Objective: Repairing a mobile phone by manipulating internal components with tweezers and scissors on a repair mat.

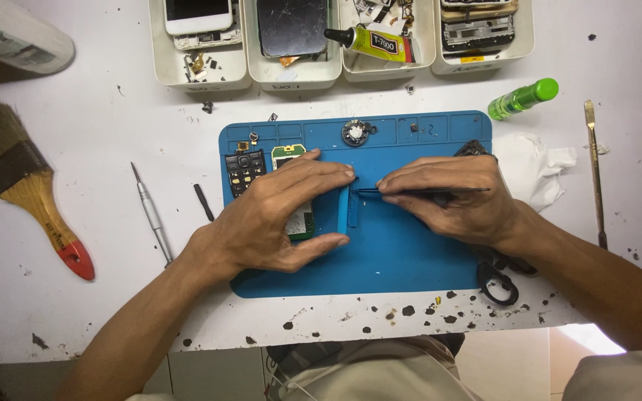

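White, paint-flecked bench [98, 312] carries a wooden brush [24, 189] and a slim screwdriver [151, 215] at left, then a blue work mat [380, 260]. On it the left hand [276, 219] spreads open, fingertips pinning a small blue part [348, 208] beside a green circuit board [300, 223] — the right hand [458, 200] pinches thin black tweezers [425, 191], tips touching that part.

A blue rubber work mat [410, 252] lies centre frame on a white table speckled black [98, 312]; a wooden brush with red-tipped handle [31, 193] at left, a bright green plastic bottle [523, 98] upper right.
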